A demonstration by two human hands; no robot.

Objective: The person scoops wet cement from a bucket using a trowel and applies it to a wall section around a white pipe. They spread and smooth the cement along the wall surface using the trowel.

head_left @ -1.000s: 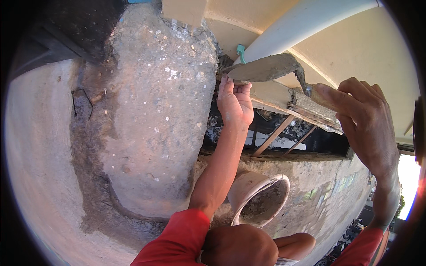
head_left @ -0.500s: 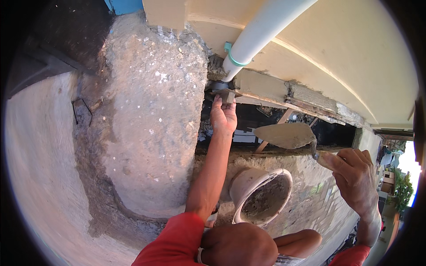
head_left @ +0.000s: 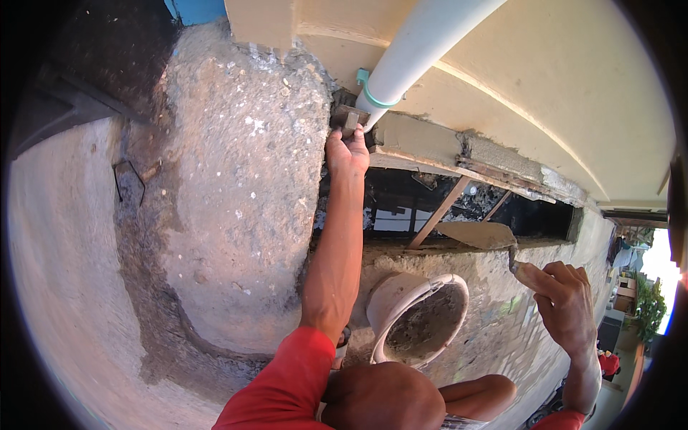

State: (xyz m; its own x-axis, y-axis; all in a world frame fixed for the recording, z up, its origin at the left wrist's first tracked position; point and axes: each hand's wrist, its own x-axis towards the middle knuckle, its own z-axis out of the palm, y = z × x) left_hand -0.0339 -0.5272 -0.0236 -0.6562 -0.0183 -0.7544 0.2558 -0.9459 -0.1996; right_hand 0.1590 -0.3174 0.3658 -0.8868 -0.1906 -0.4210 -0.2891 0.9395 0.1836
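Note:
My left hand (head_left: pixel 347 152) reaches far forward, its fingers closed on the block grip of a small wooden float (head_left: pixel 350 120). The float is up against the wall edge beside the foot of a white pipe (head_left: pixel 423 54), and its far face is hidden. On the right, my right hand (head_left: pixel 567 304) grips the handle of a pointing trowel (head_left: pixel 476 233). The trowel's mortar-coloured blade points left over the near edge of an open drain channel (head_left: pixel 394 197). Nearer to me, a pale bucket (head_left: pixel 385 304) stands tilted, with grey mortar (head_left: pixel 426 322) inside.
A rough concrete slab (head_left: pixel 244 172) lies left of my left arm. Sticks (head_left: pixel 441 213) span the dark channel. Along its far side runs a cream wall (head_left: pixel 545 93); a green clamp (head_left: pixel 373 93) rings the pipe. My knees (head_left: pixel 387 398) are close behind the bucket.
My left hand and the float have moved forward and slightly left, up past the pipe's foot. The trowel has shifted slightly down and its blade now shows narrower.

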